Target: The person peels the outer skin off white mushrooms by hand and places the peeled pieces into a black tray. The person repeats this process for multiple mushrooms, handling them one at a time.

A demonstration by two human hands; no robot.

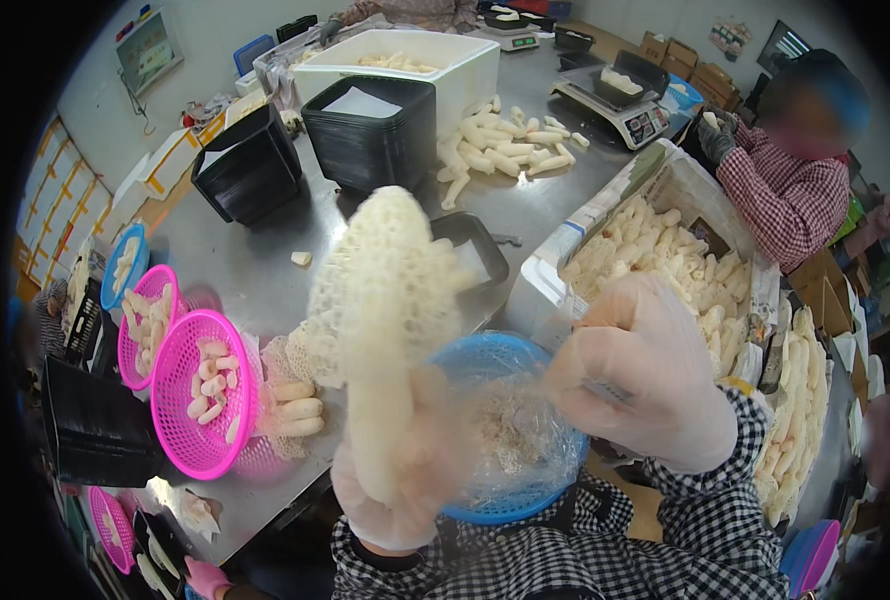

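Observation:
My left hand, in a thin translucent glove, grips the stalk of a pale bamboo mushroom. Its lacy net skirt spreads around the upper stalk, blurred. My gloved right hand is raised with curled fingers to the right of a blue basket. A small greyish thing shows at its fingers, too blurred to name. The basket has a clear plastic liner with netted scraps inside. Beyond my right hand, a foam box lined with printed paper holds many mushrooms.
Pink baskets with mushroom pieces and black trays stand on the steel table. Netted mushrooms lie near the left edge. Loose stalks lie by a white foam box. A co-worker stands beyond a scale.

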